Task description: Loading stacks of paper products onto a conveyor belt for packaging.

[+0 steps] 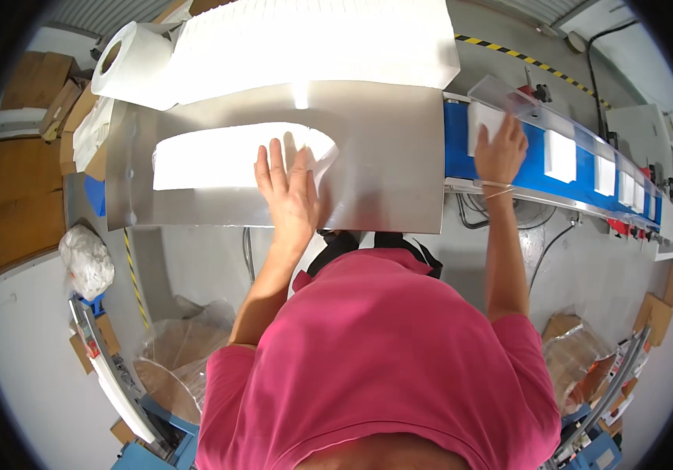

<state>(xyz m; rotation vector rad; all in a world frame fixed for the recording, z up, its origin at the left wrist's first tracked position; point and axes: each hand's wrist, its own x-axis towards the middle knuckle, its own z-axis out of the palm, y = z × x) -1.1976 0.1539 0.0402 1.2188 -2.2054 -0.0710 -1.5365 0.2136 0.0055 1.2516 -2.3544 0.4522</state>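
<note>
A long row of folded white sheets (211,159) lies on a metal table, bright and partly washed out. My left hand (289,196) rests on its right end, fingers stretched out and spread, holding nothing. At the near end of a blue conveyor belt (534,149), my right hand (501,157) has its thumb over a flat white stack (484,119) and its fingers curled along the right edge. A thin band circles my right wrist. Several similar white stacks (560,155) stand spaced out along the belt.
The metal table (383,164) adjoins the conveyor's left end. Behind lie a large white bank of sheets (313,39) and a white roll (134,64). A clear guard (579,129) runs along the belt's far side. Cardboard boxes (19,196) stand at left; plastic bags (184,356) lie below.
</note>
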